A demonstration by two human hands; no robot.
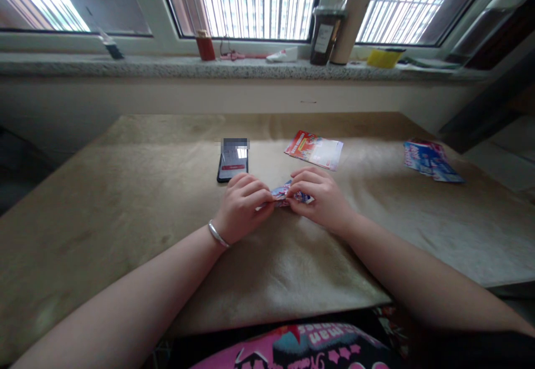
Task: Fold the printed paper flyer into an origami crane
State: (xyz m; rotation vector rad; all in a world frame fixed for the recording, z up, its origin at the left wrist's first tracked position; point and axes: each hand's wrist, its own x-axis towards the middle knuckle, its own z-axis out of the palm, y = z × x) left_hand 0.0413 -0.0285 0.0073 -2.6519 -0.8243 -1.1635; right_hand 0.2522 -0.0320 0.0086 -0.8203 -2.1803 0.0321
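Note:
My left hand (246, 204) and my right hand (315, 199) meet near the middle of the table, both pinching a small blue, pink and white printed packet (281, 192). The left fingers close on its left end, while the right thumb and fingertips grip it farther right. Much of the packet is hidden behind my fingers. A silver bangle (218, 234) circles my left wrist. Just beyond the left hand lies a black phone (233, 161) with its screen lit. Red and white printed sheets or booklets (315, 149) lie flat beyond the right hand.
Several blue and pink printed packets (432, 160) are fanned out at the table's right. Along the granite windowsill (167, 68) stand a red container (205, 45), a dark jar (325, 35), a cardboard tube (355, 15) and a yellow item (384, 58). The table's front edge is close to my body.

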